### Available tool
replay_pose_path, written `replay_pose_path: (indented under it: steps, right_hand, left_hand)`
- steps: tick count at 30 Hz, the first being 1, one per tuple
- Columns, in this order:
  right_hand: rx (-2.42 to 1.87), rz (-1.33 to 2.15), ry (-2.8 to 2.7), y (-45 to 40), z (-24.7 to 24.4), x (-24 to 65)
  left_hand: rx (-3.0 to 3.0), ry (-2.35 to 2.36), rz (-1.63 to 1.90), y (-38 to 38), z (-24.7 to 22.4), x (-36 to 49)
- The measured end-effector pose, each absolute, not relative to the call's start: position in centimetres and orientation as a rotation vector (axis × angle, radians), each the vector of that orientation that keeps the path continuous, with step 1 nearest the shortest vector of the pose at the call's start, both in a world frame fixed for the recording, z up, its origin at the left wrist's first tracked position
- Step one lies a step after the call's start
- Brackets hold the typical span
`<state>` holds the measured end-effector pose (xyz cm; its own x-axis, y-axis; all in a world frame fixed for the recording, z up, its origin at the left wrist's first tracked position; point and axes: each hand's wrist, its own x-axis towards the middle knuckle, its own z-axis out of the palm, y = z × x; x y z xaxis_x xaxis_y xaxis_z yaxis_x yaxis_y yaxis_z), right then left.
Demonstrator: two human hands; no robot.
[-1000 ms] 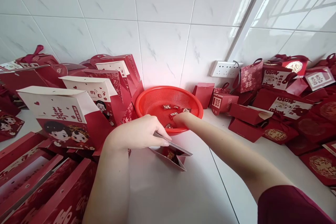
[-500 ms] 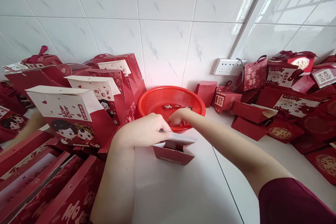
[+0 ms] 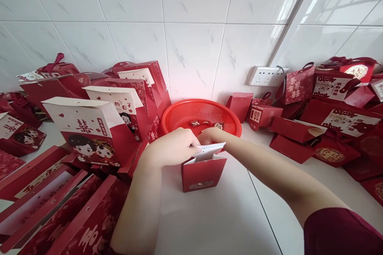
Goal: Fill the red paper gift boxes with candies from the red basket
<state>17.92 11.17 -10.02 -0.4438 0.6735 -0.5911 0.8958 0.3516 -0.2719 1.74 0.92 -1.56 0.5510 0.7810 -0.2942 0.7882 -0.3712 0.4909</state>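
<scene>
My left hand [image 3: 182, 145] pinches the upper edge of a small red gift box [image 3: 203, 173], which stands on the white tabletop with its top open. A small window shows low on the side facing me. Behind it is a red plastic basket [image 3: 203, 105] with holes in its wall. My right hand [image 3: 209, 135] reaches into the basket's near side, its fingers hidden behind my left hand and the box's raised flap. A few small wrapped pieces [image 3: 218, 126] lie on the basket floor.
Red and white gift boxes [image 3: 89, 131] crowd the left side, with flat-sided ones [image 3: 86, 215] lined up nearer me. More red boxes [image 3: 350, 117] are piled on the right. A white power strip [image 3: 266, 76] rests against the tiled wall.
The gift box has tipped from leaning to upright, its front now facing me more. My right hand has sunk lower behind the box flap. The whole view has shifted slightly.
</scene>
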Motion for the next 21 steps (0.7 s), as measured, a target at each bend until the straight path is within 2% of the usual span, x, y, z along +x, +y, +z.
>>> replay_pose_path:
  steps: [6,12,13,15,17,21]
  right_hand:
    - [1.491,-0.948,2.337,12.1,-9.6,19.2]
    - [1.709,-1.224,2.822,9.3,-8.8,23.7]
    - [1.711,-1.337,2.888,8.2,-8.7,24.6]
    - [1.626,-1.853,3.001,6.0,-8.5,26.0]
    - [1.543,-2.169,3.005,4.0,-7.8,27.2]
    - [1.479,-2.358,3.089,1.4,-6.1,28.9]
  left_hand:
    - [2.202,1.226,-0.008,0.7,-1.4,2.0]
    - [2.206,1.213,0.048,0.5,-1.2,1.9]
    - [2.209,1.193,0.051,0.4,-1.2,1.9]
    - [2.218,1.132,0.054,0.2,-1.2,2.1]
    - [2.222,1.063,0.051,0.1,-1.2,2.4]
    - [2.246,1.029,0.057,0.2,-1.5,3.1]
